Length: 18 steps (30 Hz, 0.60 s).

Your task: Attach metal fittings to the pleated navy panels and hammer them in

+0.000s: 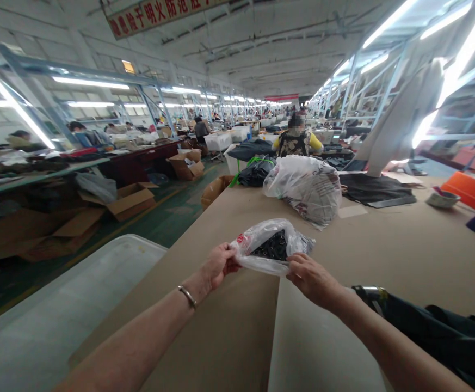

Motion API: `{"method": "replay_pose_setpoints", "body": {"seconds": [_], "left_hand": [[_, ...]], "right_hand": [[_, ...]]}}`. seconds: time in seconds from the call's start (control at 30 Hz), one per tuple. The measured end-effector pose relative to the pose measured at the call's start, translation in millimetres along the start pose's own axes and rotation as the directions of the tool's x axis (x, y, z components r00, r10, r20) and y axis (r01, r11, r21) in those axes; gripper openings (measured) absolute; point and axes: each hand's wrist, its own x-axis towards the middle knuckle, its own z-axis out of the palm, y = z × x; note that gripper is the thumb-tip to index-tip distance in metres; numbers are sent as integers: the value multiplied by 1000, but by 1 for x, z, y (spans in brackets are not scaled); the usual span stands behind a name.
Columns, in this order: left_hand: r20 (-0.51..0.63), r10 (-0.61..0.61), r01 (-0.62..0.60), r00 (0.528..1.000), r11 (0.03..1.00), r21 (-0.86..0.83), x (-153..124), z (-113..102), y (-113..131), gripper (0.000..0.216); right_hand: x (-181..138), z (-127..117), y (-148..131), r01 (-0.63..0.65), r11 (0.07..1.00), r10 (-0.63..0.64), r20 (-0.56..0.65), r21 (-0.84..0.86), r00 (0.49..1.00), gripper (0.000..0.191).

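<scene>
A clear plastic bag with red print lies on the brown tabletop, its mouth spread towards me. Inside it are several small black pieces with shiny metal rings; their exact kind is too small to tell. My left hand pinches the left edge of the bag's mouth. On the right edge, the fingers of my right hand are closed on the plastic. Beneath my right hand lies a pale sheet.
Beyond the bag stands a larger full plastic bag. Dark fabric, a small bowl and an orange panel are at the right. Dark cloth lies near my right forearm. A white bin borders the table's left. A person sits ahead.
</scene>
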Motion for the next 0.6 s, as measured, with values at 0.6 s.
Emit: {"method": "replay_pose_setpoints", "body": {"seconds": [0.6], "left_hand": [[491, 153, -483, 858, -88, 871, 46, 96, -3, 33]], "right_hand": [[-83, 70, -61, -45, 997, 49, 79, -56, 996, 52]]}}
